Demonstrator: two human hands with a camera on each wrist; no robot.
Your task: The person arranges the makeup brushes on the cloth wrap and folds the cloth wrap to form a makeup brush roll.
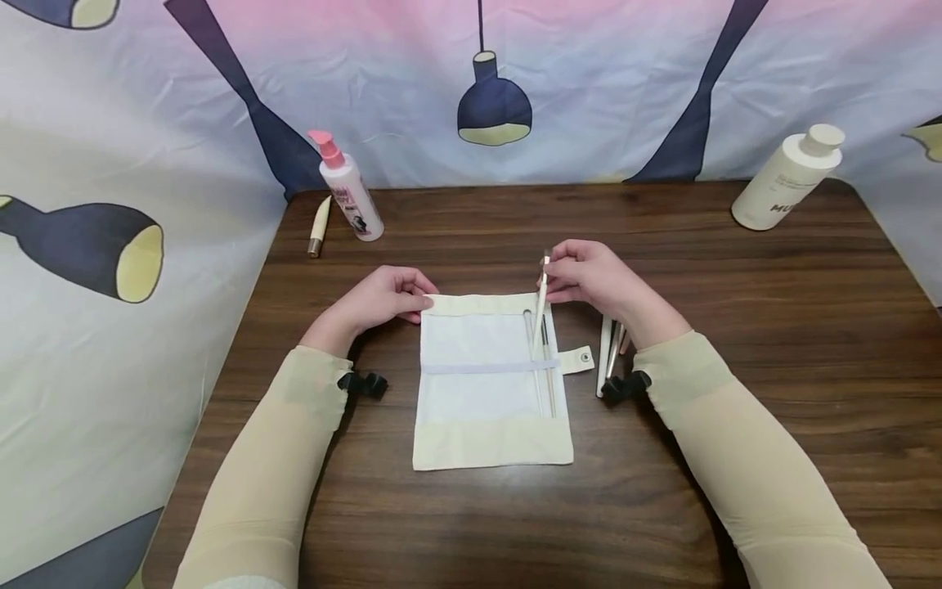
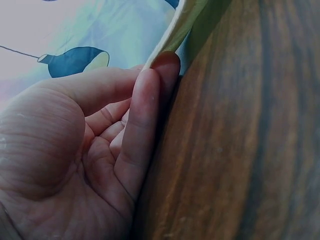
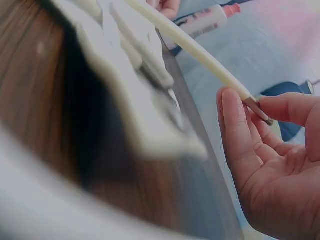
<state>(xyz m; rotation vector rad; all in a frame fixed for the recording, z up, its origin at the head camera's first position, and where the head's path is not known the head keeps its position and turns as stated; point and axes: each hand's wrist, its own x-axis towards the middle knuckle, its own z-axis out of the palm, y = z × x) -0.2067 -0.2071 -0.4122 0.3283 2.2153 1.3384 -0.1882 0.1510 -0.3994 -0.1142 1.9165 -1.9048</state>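
Observation:
A cream cloth brush roll lies unfolded on the table, a pale elastic band across its middle. My left hand pinches its far left corner; in the left wrist view the thumb and a finger grip the cloth edge. Near the far right corner, my right hand holds a slim cream-handled makeup brush by its metal ferrule end. The handle slants down over the roll towards the band; whether it passes under cannot be told. Two thin brushes lie at the roll's right side.
Several loose brushes lie right of the roll, partly hidden by the right wrist. A snap strap sticks out there. Further back stand a pink-topped pump bottle and a white bottle; a cream brush-like item is at the back left.

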